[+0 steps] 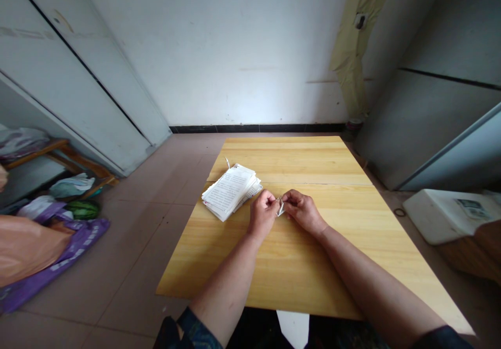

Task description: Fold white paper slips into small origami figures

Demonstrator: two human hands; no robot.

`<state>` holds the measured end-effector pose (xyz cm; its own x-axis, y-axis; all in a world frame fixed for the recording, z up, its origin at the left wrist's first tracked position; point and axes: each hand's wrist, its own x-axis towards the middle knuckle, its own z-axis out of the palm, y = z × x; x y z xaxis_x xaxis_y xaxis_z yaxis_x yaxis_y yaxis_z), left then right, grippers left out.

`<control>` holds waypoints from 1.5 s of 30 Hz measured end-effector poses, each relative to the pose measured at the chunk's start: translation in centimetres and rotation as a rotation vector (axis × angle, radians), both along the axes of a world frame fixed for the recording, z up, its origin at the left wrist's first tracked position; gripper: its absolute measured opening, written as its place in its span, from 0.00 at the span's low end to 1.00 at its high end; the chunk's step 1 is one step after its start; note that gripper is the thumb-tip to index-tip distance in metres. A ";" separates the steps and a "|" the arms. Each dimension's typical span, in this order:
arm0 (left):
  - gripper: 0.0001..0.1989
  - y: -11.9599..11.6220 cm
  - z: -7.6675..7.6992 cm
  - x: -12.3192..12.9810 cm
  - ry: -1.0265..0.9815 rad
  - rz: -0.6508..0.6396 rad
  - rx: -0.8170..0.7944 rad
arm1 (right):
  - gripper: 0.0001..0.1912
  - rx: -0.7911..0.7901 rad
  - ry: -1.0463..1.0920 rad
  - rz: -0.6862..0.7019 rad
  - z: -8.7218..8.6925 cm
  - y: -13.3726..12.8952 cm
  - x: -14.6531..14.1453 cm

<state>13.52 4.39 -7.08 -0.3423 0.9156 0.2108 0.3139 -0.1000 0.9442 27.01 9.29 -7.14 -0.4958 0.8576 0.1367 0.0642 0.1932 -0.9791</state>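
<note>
Stack of printed sheets (230, 190), lying on the worktop (332, 224) beside the left hand (263, 214). Left hand and right hand (304, 211), fingertips nearly closed, together gripping a small folded paper (280, 207) between them above the worktop.

From my end the tabletop (313, 265) looks like smooth pale wood with a soft sheen, the stacked sheets (230, 190) are matt paper, and that purple bag (84, 239) seems like shiny plastic.
</note>
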 end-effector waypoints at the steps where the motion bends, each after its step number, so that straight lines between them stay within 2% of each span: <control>1: 0.09 0.0 0.0 0.0 0.006 0.014 0.002 | 0.07 -0.009 0.007 0.010 0.1 0.0 0.0; 7: 0.09 -0.1 0.1 0.1 0.073 0.085 0.062 | 0.08 0.013 0.019 0.043 0.8 -0.3 -0.1; 15: 0.09 -0.2 0.1 0.0 0.073 0.076 0.091 | 0.13 -0.176 0.079 -0.004 0.8 -0.2 -0.4; 23: 0.09 -0.1 -0.1 0.0 0.054 0.089 0.049 | 0.13 -0.175 0.069 -0.010 1.1 -0.2 -0.2; 31: 0.09 -0.1 0.3 0.1 0.137 0.097 0.051 | 0.11 -0.120 0.020 -0.060 0.9 -0.2 -0.2; 34: 0.09 -0.1 0.2 0.0 0.084 0.092 0.033 | 0.10 -0.110 0.016 -0.057 0.8 -0.2 -0.2; 41: 0.06 -0.1 0.4 -0.4 -0.215 -0.013 0.004 | 0.10 -0.073 0.035 0.001 0.9 -0.3 -0.1; 45: 0.03 -0.1 0.7 -0.2 -0.273 -0.039 -0.001 | 0.13 -0.013 0.002 -0.015 0.8 -0.3 0.0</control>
